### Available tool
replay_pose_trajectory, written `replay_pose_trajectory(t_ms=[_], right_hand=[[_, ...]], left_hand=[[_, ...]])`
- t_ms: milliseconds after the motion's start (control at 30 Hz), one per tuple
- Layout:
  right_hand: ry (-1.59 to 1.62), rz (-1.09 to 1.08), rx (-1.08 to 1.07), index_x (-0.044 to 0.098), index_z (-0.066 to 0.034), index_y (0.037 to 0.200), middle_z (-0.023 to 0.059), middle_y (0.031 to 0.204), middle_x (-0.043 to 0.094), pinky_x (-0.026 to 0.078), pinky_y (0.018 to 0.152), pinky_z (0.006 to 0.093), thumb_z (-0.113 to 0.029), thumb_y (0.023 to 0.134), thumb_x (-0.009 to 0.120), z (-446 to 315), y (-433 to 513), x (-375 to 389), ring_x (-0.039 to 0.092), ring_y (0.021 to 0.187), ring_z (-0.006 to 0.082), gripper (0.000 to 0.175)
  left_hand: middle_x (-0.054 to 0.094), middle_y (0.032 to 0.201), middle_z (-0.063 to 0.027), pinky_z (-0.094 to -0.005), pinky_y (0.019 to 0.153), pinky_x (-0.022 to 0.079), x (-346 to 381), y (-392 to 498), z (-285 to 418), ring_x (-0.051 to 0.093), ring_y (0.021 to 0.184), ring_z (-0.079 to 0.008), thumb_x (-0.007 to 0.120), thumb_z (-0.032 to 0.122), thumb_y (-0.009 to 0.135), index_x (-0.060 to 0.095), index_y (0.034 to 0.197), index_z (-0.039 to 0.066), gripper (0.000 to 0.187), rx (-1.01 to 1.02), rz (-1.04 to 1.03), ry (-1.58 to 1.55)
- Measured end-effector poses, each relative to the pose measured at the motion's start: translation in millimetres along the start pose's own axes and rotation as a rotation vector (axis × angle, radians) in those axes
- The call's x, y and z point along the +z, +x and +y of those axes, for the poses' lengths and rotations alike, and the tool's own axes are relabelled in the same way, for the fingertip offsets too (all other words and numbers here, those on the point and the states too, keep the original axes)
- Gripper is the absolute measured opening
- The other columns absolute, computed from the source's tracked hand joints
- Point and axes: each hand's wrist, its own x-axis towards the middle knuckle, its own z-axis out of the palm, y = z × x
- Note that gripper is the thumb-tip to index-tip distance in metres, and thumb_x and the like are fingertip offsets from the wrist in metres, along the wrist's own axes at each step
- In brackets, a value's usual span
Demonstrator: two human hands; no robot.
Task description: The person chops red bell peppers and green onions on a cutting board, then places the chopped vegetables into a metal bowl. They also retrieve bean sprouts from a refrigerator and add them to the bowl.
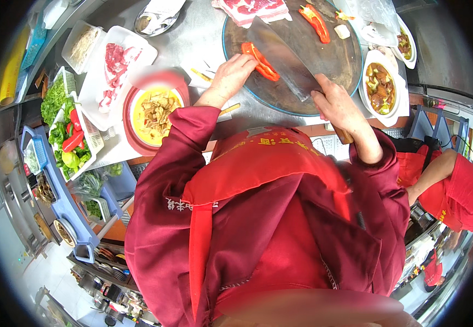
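My right hand grips the wooden handle of a Chinese cleaver, its broad blade slanting over a round wooden chopping board with a blue rim. Left of the blade lies a piece of red pepper, its upper end held by the fingertips of my left hand. Another red pepper piece rests farther back on the board, near a small white chunk. A slab of raw marbled meat lies at the board's back edge. Whether the blade touches the board, I cannot tell.
Left stand a bowl of yellow stew, a white tray of raw meat and a basket of peppers. To the right are oval dishes of braised food. A co-worker in a red apron stands at the right.
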Motion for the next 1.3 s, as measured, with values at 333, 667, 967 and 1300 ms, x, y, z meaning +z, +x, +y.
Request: replay_pose_trajectory(t_ms=[333,667,967,1300], right_hand=[[-0.108,-0.087,-0.008,0.045,0.0077,0.100,0.0250,0.064,0.058,0.049,0.060,0.0440,-0.009,0.083,0.041,-26,25,-6,0.062,0.055,0.0338,0.024],[-0.182,-0.145,-0.001,0.040,0.0058,0.092,0.0216,0.058,0.056,0.048,0.053,0.0396,-0.007,0.085,0.039,-30,35,-9,0.060,0.050,0.0310,0.015],[-0.285,-0.165,0.005,0.045,0.0082,0.093,0.0269,0.069,0.060,0.048,0.069,0.0459,-0.004,0.080,0.042,-16,27,-10,0.063,0.067,0.0382,0.018],[-0.384,-0.160,-0.025,0.047,0.0084,0.094,0.0293,0.080,0.060,0.046,0.072,0.0492,-0.004,0.079,0.044,-10,10,-14,0.060,0.080,0.0439,0.020]], left_hand=[[0.058,0.094,-0.0028,-0.0320,0.073,0.050,6,-1,-2,0.058,0.088,-0.0218,0.058,0.006,0.074,0.061,0.095,0.009,0.021,0.033,0.040,-0.006],[0.058,0.095,-0.0025,-0.0315,0.075,0.050,0,5,2,0.058,0.090,-0.0216,0.056,0.003,0.071,0.063,0.095,0.009,0.026,0.048,-0.008,-0.006],[0.057,0.092,-0.0016,-0.0313,0.073,0.050,-3,10,4,0.058,0.087,-0.0213,0.057,0.004,0.069,0.064,0.094,0.011,0.027,0.075,-0.020,0.035],[0.058,0.091,-0.0027,-0.0326,0.073,0.050,-1,10,-1,0.058,0.087,-0.0221,0.056,0.003,0.070,0.064,0.093,0.009,0.025,0.087,-0.035,0.034]])
